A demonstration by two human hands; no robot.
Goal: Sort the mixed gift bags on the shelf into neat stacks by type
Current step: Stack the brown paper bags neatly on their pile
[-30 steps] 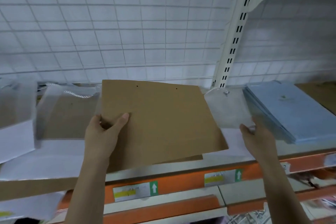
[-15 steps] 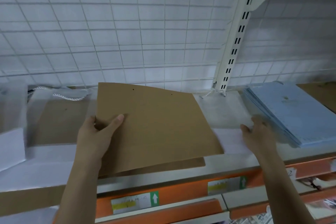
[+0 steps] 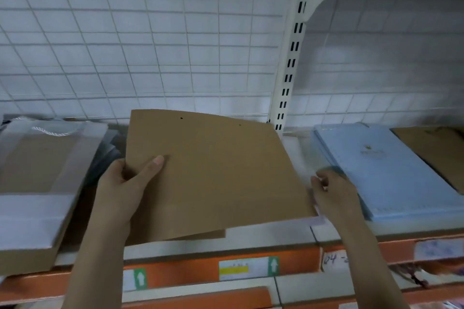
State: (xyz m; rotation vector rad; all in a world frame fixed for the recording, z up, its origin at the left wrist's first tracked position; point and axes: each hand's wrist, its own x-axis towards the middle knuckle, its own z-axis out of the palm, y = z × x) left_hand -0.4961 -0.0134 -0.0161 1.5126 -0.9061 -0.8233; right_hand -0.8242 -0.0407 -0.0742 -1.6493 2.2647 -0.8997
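Note:
My left hand (image 3: 123, 188) grips the left edge of a flat brown kraft bag (image 3: 221, 178), thumb on top, holding it slightly tilted over the shelf. A second brown bag (image 3: 213, 233) peeks out beneath its front edge. My right hand (image 3: 334, 195) is at the brown bag's right edge, curled fingers pinching a frosted white bag (image 3: 296, 155) that lies mostly hidden under the brown one. A stack of light blue bags (image 3: 391, 170) lies just right of that hand. Frosted bags with a white rope handle (image 3: 45, 158) are piled at the left.
Another brown bag (image 3: 434, 153) lies at the far right behind the blue stack. A white slotted upright (image 3: 291, 57) and a wire grid back wall (image 3: 150, 32) close the shelf. Its orange front edge (image 3: 190, 271) carries price labels; lower shelves sit below.
The brown bag has moved right and down, covering the frosted white bag. My right hand has lowered that bag from a lifted position to the shelf.

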